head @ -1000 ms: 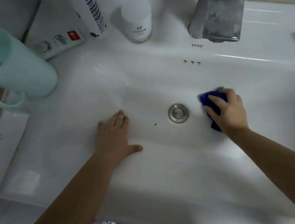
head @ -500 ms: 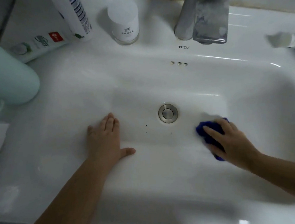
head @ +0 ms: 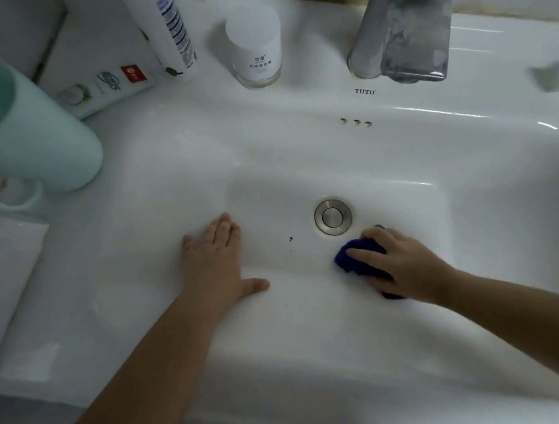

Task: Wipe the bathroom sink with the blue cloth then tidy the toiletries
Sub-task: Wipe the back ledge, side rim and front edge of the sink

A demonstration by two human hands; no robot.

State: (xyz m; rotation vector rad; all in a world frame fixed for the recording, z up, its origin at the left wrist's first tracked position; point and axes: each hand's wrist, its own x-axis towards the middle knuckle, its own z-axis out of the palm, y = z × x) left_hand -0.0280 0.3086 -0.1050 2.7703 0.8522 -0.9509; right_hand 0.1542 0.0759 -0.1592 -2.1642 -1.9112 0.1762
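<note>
Right hand (head: 402, 263) slid closer to the round steel drain (head: 332, 216), fingers (head: 366, 256) curled over bunched blue cloth (head: 345, 263), mostly hidden under the palm, on the glossy white sink (head: 406, 207) floor, left hand (head: 217, 264) spread flat farther left

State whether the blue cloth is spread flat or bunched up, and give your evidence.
Bunched up. The blue cloth is a compact wad, mostly covered by the right hand that grips it beside the drain.
</note>
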